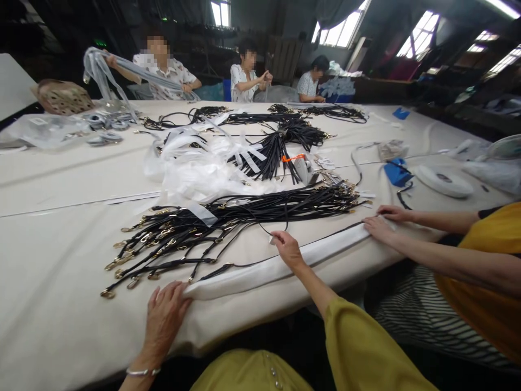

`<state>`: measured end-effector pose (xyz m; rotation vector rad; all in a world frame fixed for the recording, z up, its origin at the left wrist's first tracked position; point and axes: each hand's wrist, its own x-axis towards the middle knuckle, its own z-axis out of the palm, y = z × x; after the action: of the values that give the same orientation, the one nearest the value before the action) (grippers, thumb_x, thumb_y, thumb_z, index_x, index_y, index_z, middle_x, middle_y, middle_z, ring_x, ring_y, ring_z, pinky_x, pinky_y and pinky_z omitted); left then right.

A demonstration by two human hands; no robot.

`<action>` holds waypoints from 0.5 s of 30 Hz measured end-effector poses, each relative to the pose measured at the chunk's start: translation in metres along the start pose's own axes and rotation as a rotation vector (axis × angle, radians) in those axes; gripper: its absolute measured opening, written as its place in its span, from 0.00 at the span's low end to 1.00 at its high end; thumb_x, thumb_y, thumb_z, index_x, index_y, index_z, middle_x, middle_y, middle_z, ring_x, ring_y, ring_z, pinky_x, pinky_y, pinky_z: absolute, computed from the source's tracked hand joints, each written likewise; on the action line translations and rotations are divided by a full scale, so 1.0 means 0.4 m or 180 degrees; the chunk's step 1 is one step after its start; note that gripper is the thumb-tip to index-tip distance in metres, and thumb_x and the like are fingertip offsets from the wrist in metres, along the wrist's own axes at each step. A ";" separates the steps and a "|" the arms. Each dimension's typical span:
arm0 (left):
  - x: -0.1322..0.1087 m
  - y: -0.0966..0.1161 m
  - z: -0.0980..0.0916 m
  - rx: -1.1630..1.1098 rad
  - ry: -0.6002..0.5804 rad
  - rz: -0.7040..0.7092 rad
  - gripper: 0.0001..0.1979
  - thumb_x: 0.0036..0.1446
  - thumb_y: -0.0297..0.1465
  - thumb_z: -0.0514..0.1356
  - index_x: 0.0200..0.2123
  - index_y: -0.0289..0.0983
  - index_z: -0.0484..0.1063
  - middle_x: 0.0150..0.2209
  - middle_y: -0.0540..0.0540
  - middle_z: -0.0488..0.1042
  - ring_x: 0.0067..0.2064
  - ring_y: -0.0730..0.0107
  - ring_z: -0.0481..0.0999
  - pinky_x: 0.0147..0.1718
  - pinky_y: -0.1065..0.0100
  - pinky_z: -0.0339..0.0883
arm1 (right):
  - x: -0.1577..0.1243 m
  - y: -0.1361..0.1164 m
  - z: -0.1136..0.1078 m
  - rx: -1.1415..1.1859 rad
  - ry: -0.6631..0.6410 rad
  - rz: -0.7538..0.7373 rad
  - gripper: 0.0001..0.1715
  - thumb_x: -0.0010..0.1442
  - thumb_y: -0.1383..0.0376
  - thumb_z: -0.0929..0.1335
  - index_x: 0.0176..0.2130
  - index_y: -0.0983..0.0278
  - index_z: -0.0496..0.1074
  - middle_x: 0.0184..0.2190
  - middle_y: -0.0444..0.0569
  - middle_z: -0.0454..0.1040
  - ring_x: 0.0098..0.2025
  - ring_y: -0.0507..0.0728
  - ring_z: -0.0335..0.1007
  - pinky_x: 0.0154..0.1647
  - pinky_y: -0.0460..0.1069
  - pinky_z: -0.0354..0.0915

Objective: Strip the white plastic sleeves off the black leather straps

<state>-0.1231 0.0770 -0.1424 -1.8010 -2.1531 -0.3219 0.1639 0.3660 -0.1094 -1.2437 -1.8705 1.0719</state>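
Note:
A long white wrapped strip lies along the near edge of the cream table, with a black strap showing along its top edge. My left hand lies flat with fingers spread on the strip's left end. My right hand rests on the strip near its middle, fingers curled and pinching a small white piece. A co-worker in a yellow top at the right presses two hands on the strip's far end. Behind the strip lies a pile of black straps with gold clasps.
White paper wrappers and more black strap bundles cover the table's middle. A white tape roll and blue cloth sit at the right. Three people work at the far side. A plastic bag with rings lies far left.

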 end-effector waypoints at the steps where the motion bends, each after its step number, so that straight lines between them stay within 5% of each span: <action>1: 0.004 0.009 -0.003 -0.0027 0.0048 0.0018 0.16 0.63 0.32 0.51 0.51 0.33 0.68 0.48 0.35 0.76 0.50 0.49 0.73 0.55 0.46 0.55 | 0.011 -0.006 -0.014 0.0115 0.0147 0.0060 0.20 0.53 0.65 0.67 0.46 0.61 0.74 0.45 0.51 0.74 0.45 0.58 0.70 0.49 0.53 0.66; 3: 0.021 0.040 -0.006 -0.0146 0.0098 0.0146 0.20 0.62 0.33 0.52 0.56 0.32 0.64 0.52 0.33 0.73 0.54 0.48 0.71 0.58 0.46 0.53 | 0.020 -0.009 -0.047 0.0328 0.0442 0.0267 0.25 0.52 0.62 0.68 0.50 0.62 0.72 0.50 0.53 0.71 0.49 0.59 0.69 0.50 0.54 0.66; 6: 0.068 0.117 0.006 -0.0469 -0.0031 0.0486 0.25 0.60 0.33 0.57 0.60 0.34 0.60 0.57 0.35 0.70 0.57 0.51 0.69 0.59 0.51 0.53 | -0.025 0.007 -0.094 0.0659 0.0690 0.0831 0.24 0.52 0.54 0.69 0.46 0.65 0.72 0.43 0.53 0.75 0.43 0.59 0.72 0.44 0.53 0.69; 10: 0.144 0.222 0.053 -0.0872 -0.0492 0.0616 0.27 0.55 0.28 0.62 0.58 0.35 0.63 0.56 0.38 0.71 0.56 0.53 0.70 0.54 0.55 0.60 | -0.197 0.041 -0.127 0.1123 0.0549 0.1787 0.27 0.49 0.46 0.71 0.36 0.67 0.71 0.28 0.49 0.75 0.28 0.54 0.72 0.29 0.49 0.69; 15: 0.190 0.270 0.060 -0.0928 -0.1043 0.0414 0.22 0.55 0.27 0.63 0.54 0.35 0.67 0.51 0.39 0.73 0.52 0.51 0.71 0.49 0.55 0.63 | -0.392 0.059 -0.113 0.1673 0.0141 0.2734 0.32 0.45 0.45 0.75 0.35 0.68 0.71 0.30 0.53 0.77 0.28 0.55 0.76 0.27 0.48 0.71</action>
<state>-0.0314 0.1748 -0.1387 -2.2845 -2.2812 -0.3446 0.2663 0.2370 -0.1205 -1.7324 -0.8701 1.7950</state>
